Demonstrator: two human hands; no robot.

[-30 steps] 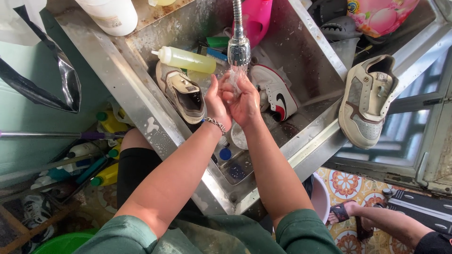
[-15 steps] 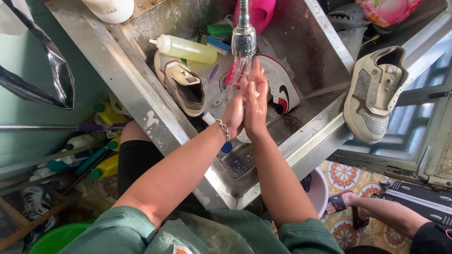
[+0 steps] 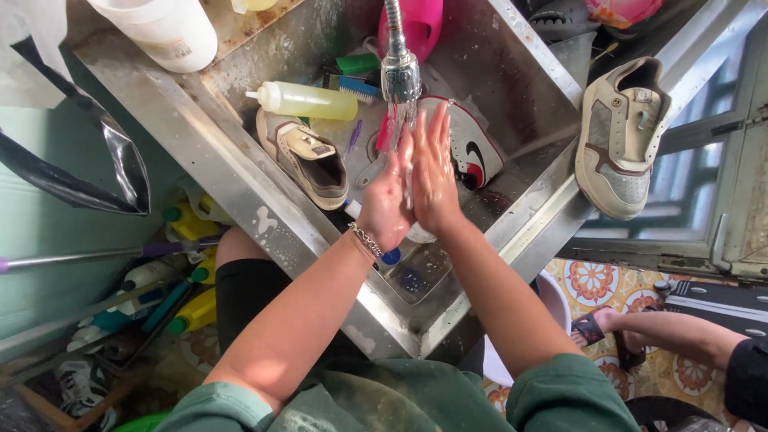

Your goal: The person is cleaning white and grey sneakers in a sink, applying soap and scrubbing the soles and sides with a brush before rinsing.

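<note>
My left hand [image 3: 387,200] and my right hand [image 3: 433,172] are pressed palm to palm under the running chrome tap head [image 3: 400,78], over a steel sink [image 3: 240,180]. Neither hand holds anything; water runs over the fingers. A chain bracelet sits on my left wrist. Just left of my hands a brown and cream sneaker [image 3: 306,160] lies in the basin. Behind my right hand lies a white sneaker with red and black trim [image 3: 472,148].
A yellowish squeeze bottle [image 3: 308,101], a blue brush [image 3: 352,86] and a pink item [image 3: 422,22] lie at the sink's far side. A beige sneaker [image 3: 620,136] rests on the right rim. A white tub [image 3: 164,30] stands top left. Bottles [image 3: 188,264] crowd the floor; another person's sandalled foot [image 3: 612,328] is at right.
My hands have slid against each other under the water and shifted slightly, staying pressed together. The view moved a little; the sneakers have not moved.
</note>
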